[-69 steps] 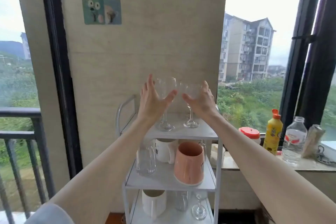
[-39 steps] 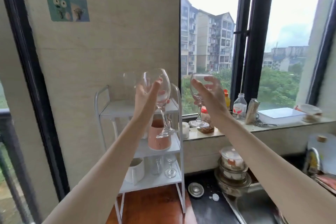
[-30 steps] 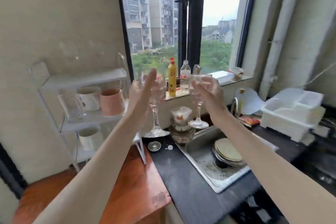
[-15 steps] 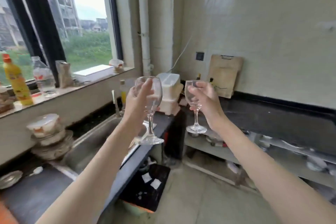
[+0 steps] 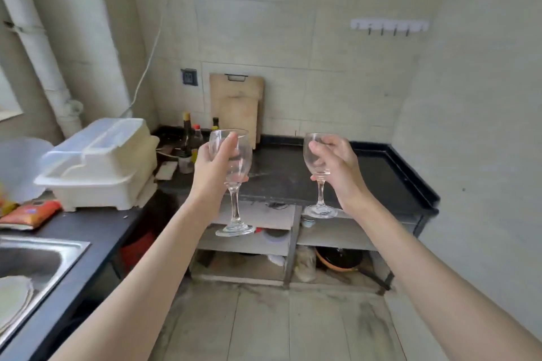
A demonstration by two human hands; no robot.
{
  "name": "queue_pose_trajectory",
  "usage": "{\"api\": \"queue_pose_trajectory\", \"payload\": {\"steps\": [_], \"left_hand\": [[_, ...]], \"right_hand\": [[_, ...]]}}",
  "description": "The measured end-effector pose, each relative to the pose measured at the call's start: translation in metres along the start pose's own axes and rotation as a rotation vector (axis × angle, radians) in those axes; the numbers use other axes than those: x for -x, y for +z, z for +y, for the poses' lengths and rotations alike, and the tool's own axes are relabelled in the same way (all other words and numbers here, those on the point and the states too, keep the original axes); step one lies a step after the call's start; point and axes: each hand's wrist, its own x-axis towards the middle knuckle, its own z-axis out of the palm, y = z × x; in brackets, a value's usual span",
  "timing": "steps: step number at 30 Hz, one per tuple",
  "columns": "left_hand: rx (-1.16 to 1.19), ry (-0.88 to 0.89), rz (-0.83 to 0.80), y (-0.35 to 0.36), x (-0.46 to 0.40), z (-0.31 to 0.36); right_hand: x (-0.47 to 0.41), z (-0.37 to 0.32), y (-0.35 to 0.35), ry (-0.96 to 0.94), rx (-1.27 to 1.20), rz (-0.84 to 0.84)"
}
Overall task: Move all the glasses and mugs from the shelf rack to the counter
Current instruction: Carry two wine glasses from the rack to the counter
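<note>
No writing can be read on anything here. The left hand [image 5: 215, 168] is curled around the bowl of a clear wine glass [image 5: 234, 182], thumb across its front. The right hand [image 5: 337, 165] grips the bowl of a second wine glass [image 5: 319, 176] the same way. Both glasses stand upright, stems straight down, feet lowest, rims up, held in the air apart from each other. The black counter [image 5: 366, 173] lies just beyond both hands.

Soft, even daylight fills the room, brightest at the left edge. The wall [image 5: 293, 23] looks pale and slightly washed out. Shadows are faint. Wide-angle bending curves the pipe [image 5: 38, 47], and the whole frame is mildly soft.
</note>
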Motion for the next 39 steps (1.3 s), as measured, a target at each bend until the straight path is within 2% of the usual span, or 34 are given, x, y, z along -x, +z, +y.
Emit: {"api": "queue_pose_trajectory", "payload": {"steps": [8,13,20,34,39], "left_hand": [[0.026,-0.076,-0.121,0.085,-0.134,-0.057],[0.079,-0.095,-0.148,0.118,-0.221,-0.074],[0.036,-0.114,-0.204,0.170,-0.330,-0.109],[-0.075,-0.252,-0.218,0.273,-0.528,-0.221],[-0.270,-0.302,-0.093,0.296,-0.591,-0.270]], "right_hand": [[-0.147,0.048,-0.047,0.026,0.024,0.130],[-0.231,0.071,-0.059,0.055,-0.019,0.159],[-0.338,0.103,-0.084,0.069,0.014,0.188],[-0.573,0.226,-0.142,0.211,0.026,0.076],[-0.646,0.276,-0.162,0.292,0.046,-0.009]]}}
